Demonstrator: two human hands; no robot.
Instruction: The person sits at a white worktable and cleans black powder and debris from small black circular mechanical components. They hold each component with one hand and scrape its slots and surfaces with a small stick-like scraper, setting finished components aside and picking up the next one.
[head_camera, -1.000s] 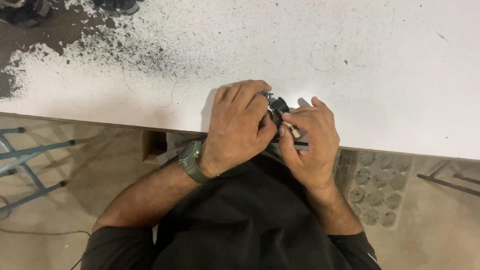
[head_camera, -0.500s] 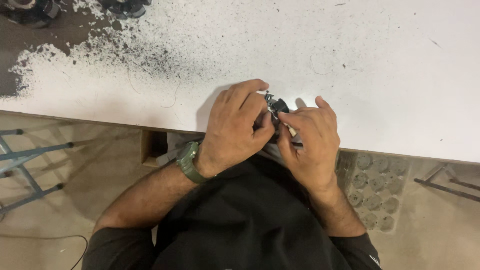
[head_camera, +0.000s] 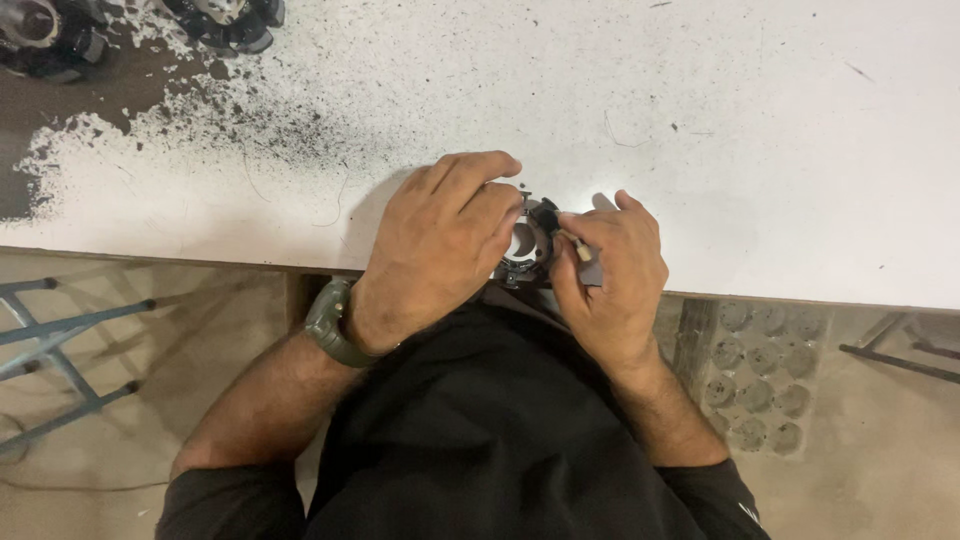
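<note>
Left hand (head_camera: 440, 245) clamped over small dark part (head_camera: 528, 243) at tabletop (head_camera: 780, 150) edge, right hand (head_camera: 610, 275) pinching thin tool (head_camera: 572, 243); likely light, rigid, fiddly, best gripped by rim.

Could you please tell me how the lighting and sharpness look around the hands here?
Head view: even, bright light on the white speckled tabletop; soft shadows beside the left hand and right hand; the small dark round metal part between them is sharp but mostly covered.

- Small dark round metal part (head_camera: 527, 245), pale centre; held at table's near edge, mostly covered.
- Thin pale-tipped tool (head_camera: 573, 245) laid at its 3 o'clock.
</note>
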